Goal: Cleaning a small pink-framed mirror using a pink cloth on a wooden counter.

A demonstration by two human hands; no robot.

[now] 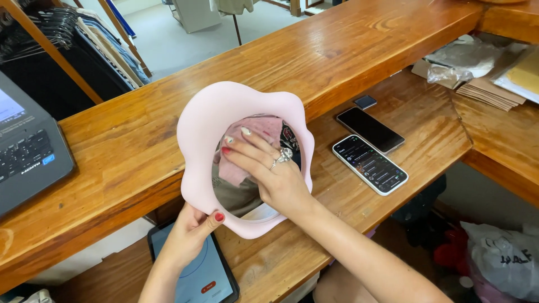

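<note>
A mirror with a wavy pale pink frame (209, 115) is held tilted above the wooden counter. My left hand (188, 235) grips its lower rim from below, thumb on the frame's front. My right hand (269, 168), wearing rings, lies flat on the glass with a white cloth (263, 212) under the palm, its edge showing at the mirror's bottom. The glass reflects a pink garment and my fingers.
Two phones (369, 164) (370, 129) and a small dark square device (365, 101) lie on the lower shelf to the right. A tablet (193, 278) sits below the mirror, a laptop (28, 151) at left. Paper and plastic bags (477, 67) are piled at upper right.
</note>
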